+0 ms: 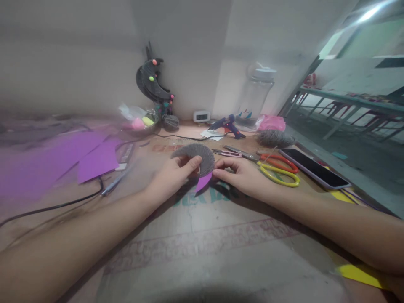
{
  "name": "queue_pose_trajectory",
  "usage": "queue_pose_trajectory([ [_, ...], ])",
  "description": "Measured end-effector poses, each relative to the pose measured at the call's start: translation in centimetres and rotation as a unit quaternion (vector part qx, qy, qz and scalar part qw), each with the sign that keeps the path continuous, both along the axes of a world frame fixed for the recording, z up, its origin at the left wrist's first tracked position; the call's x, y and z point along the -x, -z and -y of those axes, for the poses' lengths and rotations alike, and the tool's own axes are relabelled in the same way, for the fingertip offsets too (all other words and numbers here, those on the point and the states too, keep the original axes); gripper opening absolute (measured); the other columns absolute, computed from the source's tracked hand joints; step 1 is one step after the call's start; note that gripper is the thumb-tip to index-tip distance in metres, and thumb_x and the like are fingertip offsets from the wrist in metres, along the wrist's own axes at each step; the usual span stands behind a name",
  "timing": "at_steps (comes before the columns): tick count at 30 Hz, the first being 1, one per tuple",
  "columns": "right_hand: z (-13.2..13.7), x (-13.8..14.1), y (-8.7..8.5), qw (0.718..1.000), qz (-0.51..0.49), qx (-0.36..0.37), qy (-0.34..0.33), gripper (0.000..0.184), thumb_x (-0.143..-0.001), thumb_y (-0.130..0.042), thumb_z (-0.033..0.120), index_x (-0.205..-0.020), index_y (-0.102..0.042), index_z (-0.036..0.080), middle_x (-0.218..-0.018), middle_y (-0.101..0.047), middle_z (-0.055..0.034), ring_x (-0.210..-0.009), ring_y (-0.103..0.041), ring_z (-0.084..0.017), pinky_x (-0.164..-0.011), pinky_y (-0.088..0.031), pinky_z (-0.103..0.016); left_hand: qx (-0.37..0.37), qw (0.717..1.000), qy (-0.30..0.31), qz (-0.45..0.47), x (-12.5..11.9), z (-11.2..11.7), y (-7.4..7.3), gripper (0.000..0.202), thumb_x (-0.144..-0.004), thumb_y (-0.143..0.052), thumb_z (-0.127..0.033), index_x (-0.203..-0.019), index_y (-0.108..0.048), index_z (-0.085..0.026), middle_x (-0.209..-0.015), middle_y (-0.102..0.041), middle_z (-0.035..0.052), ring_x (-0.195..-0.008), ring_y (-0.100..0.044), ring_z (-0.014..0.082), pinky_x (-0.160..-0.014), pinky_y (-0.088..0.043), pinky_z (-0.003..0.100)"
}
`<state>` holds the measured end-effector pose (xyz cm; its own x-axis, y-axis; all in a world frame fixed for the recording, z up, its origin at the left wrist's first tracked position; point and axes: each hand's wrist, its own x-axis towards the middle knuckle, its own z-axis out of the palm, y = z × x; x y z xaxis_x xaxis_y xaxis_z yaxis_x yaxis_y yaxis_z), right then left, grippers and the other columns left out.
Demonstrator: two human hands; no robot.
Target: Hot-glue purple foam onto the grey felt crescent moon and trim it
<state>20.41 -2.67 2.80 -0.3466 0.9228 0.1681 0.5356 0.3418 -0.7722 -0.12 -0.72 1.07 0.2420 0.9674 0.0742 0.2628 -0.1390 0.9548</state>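
Note:
My left hand (181,168) grips a crescent (203,156) wound with grey yarn, its thumb pressed on the front face. The lower tip of the crescent is bare purple card (203,182). Close against the crescent's right edge, my right hand (233,170) has thumb and forefinger pinched together; what is between them is too small to make out. A ball of grey yarn (275,138) lies beyond my right hand, with a thin strand near it. Yellow-and-orange-handled scissors (279,168) and small pink thread snips (230,154) rest beside that hand.
Purple sheets (97,160) and a pen (115,182) lie left. At the back stand a decorated dark crescent (148,82), a small digital clock (201,116), a blue glue gun (229,125) and a clear jar (257,97). A phone (315,168) lies right, near the table edge.

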Motion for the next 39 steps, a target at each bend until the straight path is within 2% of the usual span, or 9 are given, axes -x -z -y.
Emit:
queue_pose_trajectory([
  [6, 0.0, 0.0, 0.3, 0.999, -0.027, 0.013, -0.014, 0.02, -0.087, -0.06, 0.035, -0.083, -0.068, 0.016, -0.082, -0.07, -0.0039, -0.077, -0.064, -0.016, -0.072, -0.049, -0.028, -0.009, 1.0, 0.011, 0.025, -0.1, -0.1, 0.0, 0.033, -0.083, -0.063, -0.05, -0.07, -0.063, -0.019, -0.067, -0.063, -0.0002, -0.065, -0.056, 0.015, -0.063, -0.043, 0.025],
  [10, 0.0, 0.2, 0.3, 1.0, -0.008, 0.021, -0.02, 0.02, -0.085, -0.062, 0.035, -0.079, -0.068, 0.017, -0.077, -0.069, -0.0027, -0.072, -0.063, -0.016, -0.068, -0.048, -0.027, -0.022, 0.999, 0.017, 0.025, -0.1, -0.1, 0.0, 0.034, -0.082, -0.063, -0.049, -0.067, -0.062, -0.019, -0.064, -0.063, 0.0005, -0.064, -0.057, 0.0158, -0.064, -0.045, 0.027],
  [20, -0.5, -0.6, 0.8, 0.998, -0.037, -0.026, 0.046, 0.02, -0.086, -0.058, 0.035, -0.078, -0.066, 0.018, -0.076, -0.067, -0.0019, -0.074, -0.06, -0.016, -0.071, -0.045, -0.029, -0.03, 0.994, 0.109, -0.003, 0.0, -0.2, 0.7, 0.033, -0.085, -0.062, -0.051, -0.08, -0.068, -0.018, -0.08, -0.071, 0.0026, -0.076, -0.064, 0.0165, -0.073, -0.048, 0.028],
  [28, -0.3, -0.3, 0.5, 0.998, -0.011, -0.047, 0.039, 0.02, -0.085, -0.058, 0.034, -0.074, -0.065, 0.018, -0.074, -0.067, -0.002, -0.073, -0.06, -0.017, -0.07, -0.045, -0.029, -0.056, 0.994, 0.085, -0.043, -0.2, -0.2, 0.5, 0.029, -0.084, -0.062, -0.046, -0.084, -0.071, -0.019, -0.085, -0.072, 0.0031, -0.079, -0.065, 0.0179, -0.073, -0.05, 0.029],
  [32, -0.4, -0.3, 0.5, 0.998, -0.013, -0.048, 0.033, 0.021, -0.086, -0.058, 0.034, -0.074, -0.065, 0.019, -0.074, -0.068, -0.0018, -0.074, -0.061, -0.017, -0.072, -0.045, -0.029, -0.08, 0.991, 0.092, -0.046, 0.0, -0.4, 0.9, 0.029, -0.085, -0.06, -0.045, -0.08, -0.07, -0.019, -0.081, -0.069, 0.0019, -0.076, -0.062, 0.0171, -0.071, -0.049, 0.029],
  [37, -0.6, -0.3, 0.6, 0.998, -0.022, -0.042, 0.041, 0.02, -0.085, -0.059, 0.033, -0.073, -0.065, 0.019, -0.072, -0.067, -0.0013, -0.072, -0.06, -0.016, -0.071, -0.045, -0.028, -0.075, 0.991, 0.109, -0.025, 0.1, -0.7, 1.4, 0.026, -0.09, -0.055, -0.042, -0.084, -0.067, -0.019, -0.08, -0.067, 0.0006, -0.073, -0.059, 0.0149, -0.067, -0.045, 0.027],
  [39, -0.5, -0.3, 0.6, 0.998, -0.022, -0.041, 0.044, 0.02, -0.086, -0.059, 0.033, -0.073, -0.065, 0.018, -0.072, -0.067, -0.0012, -0.072, -0.06, -0.015, -0.071, -0.045, -0.027, -0.079, 0.989, 0.123, -0.025, 0.1, -0.6, 1.2, 0.029, -0.092, -0.052, -0.042, -0.079, -0.064, -0.019, -0.077, -0.065, 0.0002, -0.073, -0.058, 0.0145, -0.067, -0.044, 0.026],
])
